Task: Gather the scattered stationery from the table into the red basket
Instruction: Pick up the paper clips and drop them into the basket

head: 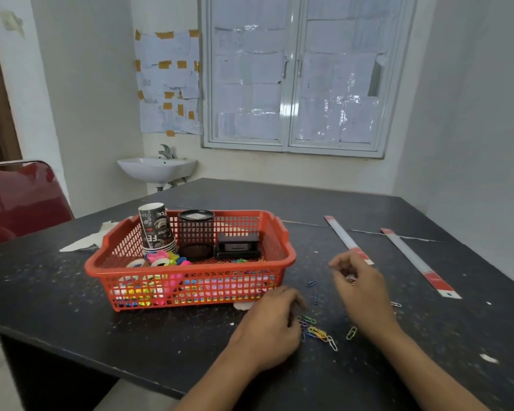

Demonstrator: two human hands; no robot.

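Red basket (220, 267) holds paper cups (156, 228), mesh holder (196, 234), tape rolls (161, 259), clips (244, 260)

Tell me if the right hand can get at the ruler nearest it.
Probably yes: the ruler lies flat just beyond the right hand, with nothing between them. The hand seems to pinch some paper clips, though, so it may need to drop those first.

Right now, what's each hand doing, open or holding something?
Left hand: curled over the clip pile, grip unclear.
Right hand: pinching a few paper clips.
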